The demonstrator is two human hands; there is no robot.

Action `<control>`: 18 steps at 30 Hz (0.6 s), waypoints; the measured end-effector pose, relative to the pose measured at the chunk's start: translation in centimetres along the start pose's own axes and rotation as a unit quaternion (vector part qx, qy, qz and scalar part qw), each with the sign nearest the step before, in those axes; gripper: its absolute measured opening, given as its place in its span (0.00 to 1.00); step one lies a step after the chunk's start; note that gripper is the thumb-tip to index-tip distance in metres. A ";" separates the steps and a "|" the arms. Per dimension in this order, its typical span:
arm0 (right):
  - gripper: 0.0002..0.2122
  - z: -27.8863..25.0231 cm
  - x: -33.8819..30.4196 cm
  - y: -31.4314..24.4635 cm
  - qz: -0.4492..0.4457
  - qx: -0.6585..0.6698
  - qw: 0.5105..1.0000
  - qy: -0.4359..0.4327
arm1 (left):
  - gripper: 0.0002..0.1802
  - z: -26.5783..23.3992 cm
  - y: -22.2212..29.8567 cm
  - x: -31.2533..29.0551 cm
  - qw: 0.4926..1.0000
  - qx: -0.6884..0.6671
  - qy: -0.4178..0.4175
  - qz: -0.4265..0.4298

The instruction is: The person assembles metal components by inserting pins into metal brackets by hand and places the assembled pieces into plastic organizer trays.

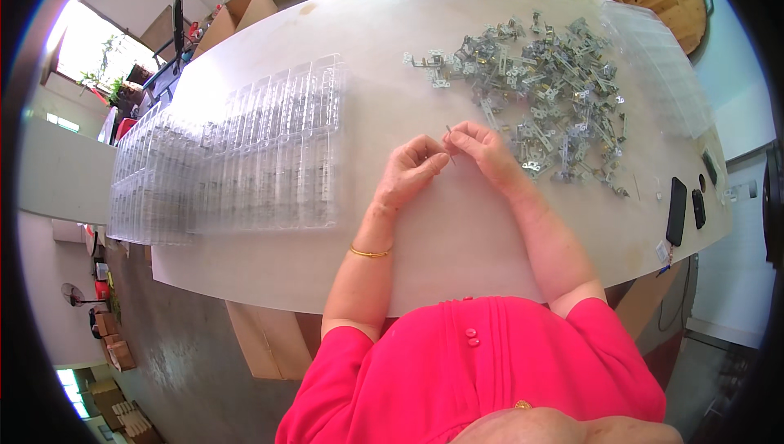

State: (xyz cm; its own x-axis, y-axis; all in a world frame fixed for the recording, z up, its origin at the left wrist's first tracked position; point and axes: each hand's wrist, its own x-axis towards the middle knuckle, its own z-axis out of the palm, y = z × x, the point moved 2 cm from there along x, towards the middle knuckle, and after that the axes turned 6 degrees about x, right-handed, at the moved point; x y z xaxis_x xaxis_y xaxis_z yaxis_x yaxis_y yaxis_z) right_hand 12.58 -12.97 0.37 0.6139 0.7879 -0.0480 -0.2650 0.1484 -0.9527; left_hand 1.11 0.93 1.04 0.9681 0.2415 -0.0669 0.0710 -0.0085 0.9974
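Observation:
My left hand (408, 170) and my right hand (482, 150) meet above the table, left of a heap of small metal hinge-like fittings (563, 76). Thumb and fingers of both hands are pinched together. A thin, dark metal piece (448, 129) sticks up from the fingertips of my right hand. My left fingertips almost touch the right ones; what they pinch is hidden or too small to name. Clear plastic trays (278, 142), with rows of compartments holding small grey parts, lie to the left of my left hand.
More clear plastic trays (657, 68) lie at the table's (376, 272) far right. A black phone-like object (676, 211) and a smaller black item (698, 209) rest near the right edge. A cardboard box (245, 9) stands behind at the left.

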 end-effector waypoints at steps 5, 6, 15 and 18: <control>0.06 0.2 -0.3 0.4 -0.077 0.059 0.993 0.069 | 0.08 -0.1 0.0 0.0 0.997 -0.052 0.012 -0.048; 0.06 0.4 -0.4 0.2 -0.114 0.046 0.991 0.059 | 0.08 -0.5 0.0 0.2 0.994 -0.094 0.031 -0.047; 0.02 1.9 -1.4 -0.7 -0.209 -0.106 0.972 -0.006 | 0.10 -0.9 0.3 0.6 0.980 -0.171 0.055 -0.085; 0.02 1.6 -1.2 0.1 -0.159 -0.053 0.986 0.018 | 0.14 -1.2 -0.3 0.7 0.983 -0.169 0.034 -0.058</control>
State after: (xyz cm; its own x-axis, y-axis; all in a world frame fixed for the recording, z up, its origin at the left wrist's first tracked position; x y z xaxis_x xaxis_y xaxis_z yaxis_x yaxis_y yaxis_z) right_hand 10.62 -12.97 0.83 0.6804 0.6889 0.2500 0.0237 0.3202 -0.9470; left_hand 1.46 2.26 0.69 0.9387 0.2869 -0.1913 0.0858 0.3432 0.9354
